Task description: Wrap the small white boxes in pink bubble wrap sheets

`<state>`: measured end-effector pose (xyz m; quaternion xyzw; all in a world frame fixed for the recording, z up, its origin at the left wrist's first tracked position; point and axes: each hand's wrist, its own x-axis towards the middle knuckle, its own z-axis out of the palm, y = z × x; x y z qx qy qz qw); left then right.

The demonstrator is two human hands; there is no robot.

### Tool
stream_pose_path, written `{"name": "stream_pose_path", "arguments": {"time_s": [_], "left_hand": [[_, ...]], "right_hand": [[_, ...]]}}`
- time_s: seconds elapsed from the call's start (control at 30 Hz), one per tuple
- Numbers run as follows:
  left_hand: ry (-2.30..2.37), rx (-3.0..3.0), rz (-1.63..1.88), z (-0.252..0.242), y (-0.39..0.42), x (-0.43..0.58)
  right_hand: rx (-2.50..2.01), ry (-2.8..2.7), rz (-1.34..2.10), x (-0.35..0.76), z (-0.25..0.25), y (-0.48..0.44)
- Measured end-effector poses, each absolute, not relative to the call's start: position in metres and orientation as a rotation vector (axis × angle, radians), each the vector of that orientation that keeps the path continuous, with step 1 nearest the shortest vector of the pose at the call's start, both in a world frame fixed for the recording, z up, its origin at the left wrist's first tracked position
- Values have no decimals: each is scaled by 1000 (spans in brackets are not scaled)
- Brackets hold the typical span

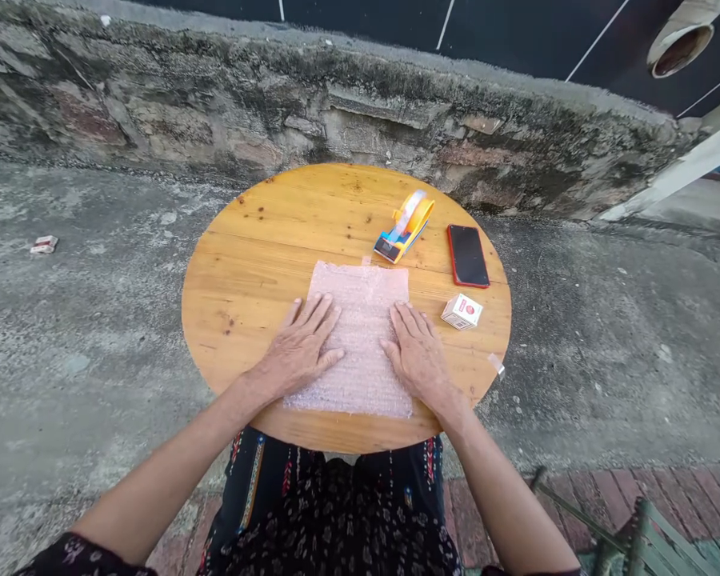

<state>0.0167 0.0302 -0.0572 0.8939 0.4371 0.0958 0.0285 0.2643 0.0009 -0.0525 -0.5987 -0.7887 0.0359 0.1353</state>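
Note:
A sheet of pinkish bubble wrap (360, 320) lies flat on a round wooden table (252, 256). My left hand (303, 346) rests palm down on the sheet's left side, fingers stretched out. My right hand (418, 352) presses flat on its right side, fingers also spread. Neither hand holds anything. Behind the sheet stands a yellow and blue tape dispenser (406, 227). A phone with a red case (467, 255) lies to its right. A small white and red box (462, 311) sits just right of my right hand.
A short strip of tape (496, 366) hangs at the table's right edge. A rough stone wall (336, 112) runs behind the table. Concrete ground surrounds it, with a small crushed packet (44, 244) at the left. A green metal chair (636, 528) stands at the lower right.

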Motion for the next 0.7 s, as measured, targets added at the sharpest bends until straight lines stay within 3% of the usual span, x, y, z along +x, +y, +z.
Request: {"name": "stream_pose_path", "arguments": {"time_s": [0.17,0.3,0.47,0.7], "left_hand": [[1503,2680,299,-49,20,0],[1423,2701,328,-40,7,19],[1125,2770,335,-45,10,57],[950,2835,312,-56,25,65]], "right_hand": [[-1830,-2140,102,279,-44,-10],[-1615,-2096,223,269,-26,-6],[-1144,-1939,751,244,-7,33],[-1053,-1712,1661,226,-16,97]]}}
